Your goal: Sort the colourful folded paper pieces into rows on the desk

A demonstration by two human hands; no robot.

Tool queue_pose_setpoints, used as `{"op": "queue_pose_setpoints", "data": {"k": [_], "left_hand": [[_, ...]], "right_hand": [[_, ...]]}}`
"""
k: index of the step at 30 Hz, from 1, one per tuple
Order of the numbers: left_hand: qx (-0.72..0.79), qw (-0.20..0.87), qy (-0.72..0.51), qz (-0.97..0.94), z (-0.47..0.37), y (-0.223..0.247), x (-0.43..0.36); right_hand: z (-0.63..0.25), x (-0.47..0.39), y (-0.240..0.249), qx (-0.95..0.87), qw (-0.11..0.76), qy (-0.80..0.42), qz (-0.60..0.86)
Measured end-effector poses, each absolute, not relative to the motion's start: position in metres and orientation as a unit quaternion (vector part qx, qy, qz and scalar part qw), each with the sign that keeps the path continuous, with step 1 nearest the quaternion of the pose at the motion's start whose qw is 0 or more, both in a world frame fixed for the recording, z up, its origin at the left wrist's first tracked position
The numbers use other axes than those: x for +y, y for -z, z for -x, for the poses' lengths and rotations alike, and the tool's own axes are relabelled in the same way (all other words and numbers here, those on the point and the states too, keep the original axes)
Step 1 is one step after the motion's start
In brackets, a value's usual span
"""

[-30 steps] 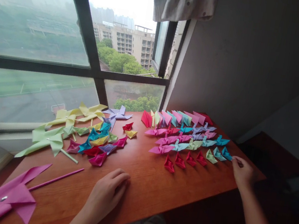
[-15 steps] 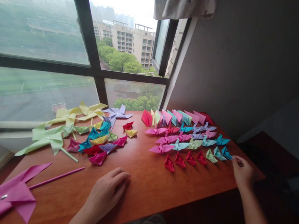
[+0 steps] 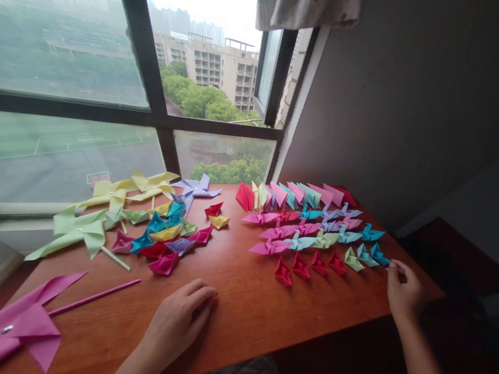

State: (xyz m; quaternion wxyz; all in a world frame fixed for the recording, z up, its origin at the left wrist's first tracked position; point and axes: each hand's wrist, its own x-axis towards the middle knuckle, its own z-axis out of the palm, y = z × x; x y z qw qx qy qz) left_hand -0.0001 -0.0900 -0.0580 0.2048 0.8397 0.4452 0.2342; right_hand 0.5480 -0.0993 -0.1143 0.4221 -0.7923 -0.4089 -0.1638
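Observation:
At the right end of a front row of small folded paper boats is a blue paper boat (image 3: 379,254). My right hand (image 3: 406,290) is closed in a pinch at this boat's near right tip. Beside it in the row stand a light blue boat (image 3: 365,255), a pale green boat (image 3: 353,260) and several red boats (image 3: 320,264). My left hand (image 3: 183,315) rests on the wooden table (image 3: 253,319) near its front edge, fingers curled in, with nothing visible in it. The nearest paper to it is a magenta boat (image 3: 163,263) in a mixed cluster.
Rows of folded paper cranes (image 3: 278,231) lie behind the boats, with upright folded papers (image 3: 295,194) at the back. Paper pinwheels in yellow (image 3: 153,187), green (image 3: 81,229) and pink (image 3: 6,326) lie to the left. Windows (image 3: 47,157) border the table; a wall (image 3: 383,107) rises behind.
My right hand has shifted very slightly to the right, its fingertips still at the blue boat's tip. The left hand and the other papers stay put.

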Motion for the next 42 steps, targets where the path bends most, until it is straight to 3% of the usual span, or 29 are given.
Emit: {"op": "queue_pose_setpoints", "data": {"k": [8,42], "left_hand": [[0.445,0.198,-0.235,-0.841,-0.001,0.055,-0.089],[0.438,0.195,-0.257,-0.839,-0.003,0.050,-0.088]], "right_hand": [[-0.517,-0.100,0.111,-0.520,0.424,0.159,0.724],[-0.529,-0.099,0.116,-0.494,0.392,0.183,0.754]]}}
